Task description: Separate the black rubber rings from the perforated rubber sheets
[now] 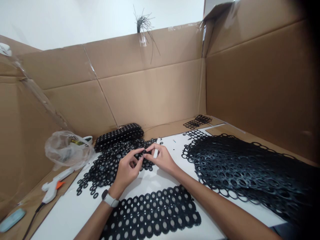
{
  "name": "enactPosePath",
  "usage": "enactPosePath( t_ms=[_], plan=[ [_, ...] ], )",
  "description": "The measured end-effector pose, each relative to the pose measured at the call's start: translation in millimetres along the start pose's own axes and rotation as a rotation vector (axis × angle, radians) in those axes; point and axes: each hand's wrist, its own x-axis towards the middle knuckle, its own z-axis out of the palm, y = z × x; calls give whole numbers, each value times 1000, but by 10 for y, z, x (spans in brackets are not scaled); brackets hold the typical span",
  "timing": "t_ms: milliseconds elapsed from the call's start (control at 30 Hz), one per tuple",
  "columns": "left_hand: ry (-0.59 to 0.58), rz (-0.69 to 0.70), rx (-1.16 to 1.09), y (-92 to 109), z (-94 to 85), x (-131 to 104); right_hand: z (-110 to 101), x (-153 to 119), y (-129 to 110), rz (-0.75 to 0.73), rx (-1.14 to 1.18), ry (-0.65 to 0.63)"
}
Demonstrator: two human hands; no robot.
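Observation:
My left hand (128, 166), with a watch on its wrist, is closed in a pinch on a small black ring (144, 152). My right hand (163, 159) meets it there, its thumb and forefinger at the ring's other side. A white pen-like stick (156, 152) is tucked in the fingers of my right hand. Below and behind both hands spreads a loose pile of small black rings (105, 168). Nearer to me lies a flat panel of joined black rings (155, 210) with pale centres, on a white board (72, 216).
At right lies a big heap of black ring netting (232, 166), with a smaller piece (197, 121) behind it. A black dotted roll (120, 135) lies at the back. On the left are a plastic bag (65, 150) and a glue gun (53, 186). Cardboard walls (155, 90) enclose the workplace.

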Motion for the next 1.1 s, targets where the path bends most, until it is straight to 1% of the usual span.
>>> enactPosePath(
  t_ms=[67, 133, 233, 333, 400, 500, 767, 900, 967, 1033, 1100],
  plan=[
    [31, 87, 79, 4, 8, -6, 4, 11, 1, 4, 36, -3],
    [54, 157, 133, -5, 6, -10, 6, 19, -9, 40, 96, -30],
    [54, 255, 183, -51, -27, -9, 3, 16, -38, 188, 218, -115],
    [35, 401, 280, -103, -69, 0, -2, -4, -70, 306, 370, -181],
    [35, 472, 332, -113, -87, 4, -4, -17, -86, 338, 454, -204],
    [40, 535, 378, -86, -100, 1, -3, -25, -84, 359, 510, -221],
    [71, 569, 460, -10, -111, -1, -15, -13, -31, 344, 498, -270],
    [88, 534, 443, -17, -102, 7, -39, -5, -10, 316, 494, -315],
    [114, 509, 415, -12, -98, 13, -54, 8, 22, 287, 483, -313],
    [144, 483, 385, 1, -96, 20, -72, 23, 67, 242, 393, -276],
    [158, 462, 364, 17, -97, 26, -89, 34, 115, 140, 217, -220]
  ],
)
